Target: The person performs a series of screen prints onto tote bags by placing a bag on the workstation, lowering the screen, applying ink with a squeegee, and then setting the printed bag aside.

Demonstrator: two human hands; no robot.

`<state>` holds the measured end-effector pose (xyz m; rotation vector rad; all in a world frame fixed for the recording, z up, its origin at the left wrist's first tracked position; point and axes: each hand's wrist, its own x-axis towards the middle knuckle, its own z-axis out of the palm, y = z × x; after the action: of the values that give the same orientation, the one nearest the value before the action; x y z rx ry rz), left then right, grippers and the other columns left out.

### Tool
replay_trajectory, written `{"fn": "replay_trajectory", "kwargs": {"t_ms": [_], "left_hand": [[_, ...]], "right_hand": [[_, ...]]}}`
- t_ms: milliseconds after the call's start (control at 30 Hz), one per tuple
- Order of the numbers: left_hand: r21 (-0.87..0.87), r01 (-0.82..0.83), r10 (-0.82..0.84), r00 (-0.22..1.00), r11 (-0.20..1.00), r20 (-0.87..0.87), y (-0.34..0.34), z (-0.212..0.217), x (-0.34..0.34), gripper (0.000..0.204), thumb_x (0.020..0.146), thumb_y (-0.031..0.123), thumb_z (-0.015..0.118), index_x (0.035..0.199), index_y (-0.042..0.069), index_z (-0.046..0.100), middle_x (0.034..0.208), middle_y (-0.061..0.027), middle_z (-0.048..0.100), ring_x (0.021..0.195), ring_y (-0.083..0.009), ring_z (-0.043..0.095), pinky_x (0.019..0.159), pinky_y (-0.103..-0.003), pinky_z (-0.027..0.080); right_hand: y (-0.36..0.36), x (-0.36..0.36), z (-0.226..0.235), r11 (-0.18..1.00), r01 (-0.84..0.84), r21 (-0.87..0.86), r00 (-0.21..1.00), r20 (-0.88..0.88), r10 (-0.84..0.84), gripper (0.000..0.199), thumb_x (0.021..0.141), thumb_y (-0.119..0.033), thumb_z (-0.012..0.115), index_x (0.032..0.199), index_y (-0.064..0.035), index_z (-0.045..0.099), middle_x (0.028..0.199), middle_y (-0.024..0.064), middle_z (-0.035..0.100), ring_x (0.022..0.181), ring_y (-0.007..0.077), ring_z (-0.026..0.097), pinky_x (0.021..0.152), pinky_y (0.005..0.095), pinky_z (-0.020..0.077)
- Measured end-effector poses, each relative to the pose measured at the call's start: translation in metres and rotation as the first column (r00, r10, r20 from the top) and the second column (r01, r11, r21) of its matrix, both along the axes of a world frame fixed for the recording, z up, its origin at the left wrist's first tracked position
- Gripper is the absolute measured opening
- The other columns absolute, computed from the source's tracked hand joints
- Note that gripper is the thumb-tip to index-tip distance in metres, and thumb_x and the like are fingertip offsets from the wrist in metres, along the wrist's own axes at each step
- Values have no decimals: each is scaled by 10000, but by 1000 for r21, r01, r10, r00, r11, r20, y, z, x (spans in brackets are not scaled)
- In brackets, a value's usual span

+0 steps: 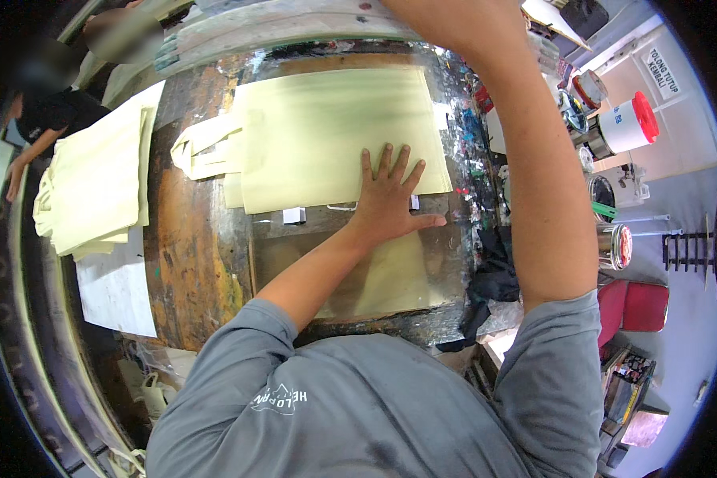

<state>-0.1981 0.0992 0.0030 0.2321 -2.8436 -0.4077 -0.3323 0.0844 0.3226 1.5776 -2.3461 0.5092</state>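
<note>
My left hand (386, 191) lies flat with its fingers spread over the near right part of a cream fabric tote bag (319, 131). The bag rests flat on a paint-stained table (199, 255), its handles (207, 147) pointing left. Beside my wrist, along the bag's near edge, sits a small white block (294, 215). My right arm reaches up past the bag's right side. Only the base of my right hand (446, 20) shows at the top edge; its fingers are out of the picture.
A stack of cream tote bags (95, 167) lies on the left over a white sheet (119, 287). Paint tins and a red-lidded tub (633, 123) stand on the right. Black cloth (490, 275) hangs at the table's right edge. Another person's arm (36, 155) shows far left.
</note>
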Motion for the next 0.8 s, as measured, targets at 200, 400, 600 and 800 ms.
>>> {"fn": "replay_trajectory", "kwargs": {"t_ms": [200, 400, 600, 800], "left_hand": [[-35, -4, -1, 989, 999, -146, -9, 2, 21, 1195, 804, 949, 530, 1650, 112, 426, 1703, -252, 336, 1586, -475, 269, 1261, -728, 94], [857, 18, 473, 827, 516, -302, -86, 123, 94, 1008, 801, 475, 933, 1550, -8, 464, 1363, -196, 656, 1184, -304, 675, 1042, -466, 543], [807, -182, 543, 817, 562, -193, -128, 135, 154, 1181, 713, 393, 1020, 1596, -88, 402, 1309, -194, 726, 1210, -270, 694, 1070, -370, 536], [721, -269, 579, 785, 639, -220, -91, 22, 185, 1190, 644, 484, 1018, 1580, -22, 484, 1239, -178, 759, 1125, -299, 678, 1049, -420, 470]], "right_hand": [[-1, 2, -1, 996, 60, -70, 995, -73, -65, 772, 1024, -808, 432, 889, -80, 647, 810, 67, 666, 710, 167, 570, 608, 330, 466], [11, 16, -25, 956, -24, -293, 941, -330, -77, 722, 971, -771, 559, 996, -80, 767, 819, 194, 728, 799, 406, 731, 714, 505, 557], [55, 29, -109, 993, -67, 102, 976, -200, 86, 572, 805, -349, 877, 1227, -98, 585, 1097, 134, 706, 1077, 373, 678, 874, 546, 495], [71, 37, -159, 973, -94, 211, 993, -52, 107, 593, 738, -341, 922, 1150, -87, 580, 1027, 126, 676, 1049, 374, 665, 825, 528, 476]]}}
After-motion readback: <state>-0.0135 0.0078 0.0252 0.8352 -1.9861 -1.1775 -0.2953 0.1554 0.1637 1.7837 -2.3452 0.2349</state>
